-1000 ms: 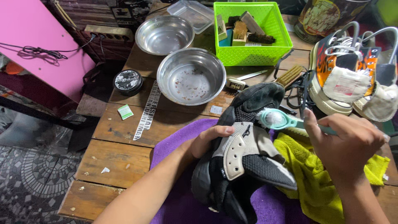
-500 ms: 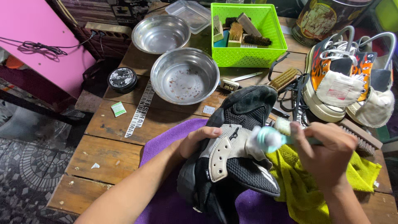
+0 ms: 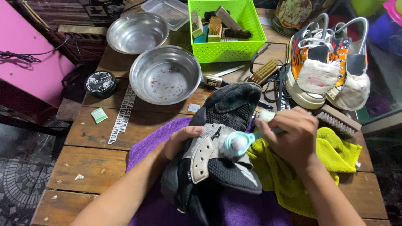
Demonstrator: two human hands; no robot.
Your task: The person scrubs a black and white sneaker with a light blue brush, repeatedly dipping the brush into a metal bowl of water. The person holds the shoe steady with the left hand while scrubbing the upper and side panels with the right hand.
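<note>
A black and grey sneaker [image 3: 222,125] lies on its side on a purple cloth [image 3: 146,140] in front of me. My left hand [image 3: 179,141] grips its side by the grey strap. My right hand [image 3: 293,136] holds a small teal brush [image 3: 235,142] whose head presses on the shoe's grey panel. A yellow-green cloth [image 3: 331,155] lies under my right hand.
Two steel bowls [image 3: 165,75] [image 3: 137,32], a round black tin [image 3: 100,83], a green basket of brushes [image 3: 228,50], a wooden brush [image 3: 264,71], another brush [image 3: 339,121] and a pair of flame-patterned sneakers [image 3: 322,71] sit on the plank table [image 3: 96,134]. A pink surface [image 3: 29,67] lies left.
My right hand has come down and leftward, bringing the teal brush from above the shoe onto its grey panel. My left hand keeps its hold on the shoe.
</note>
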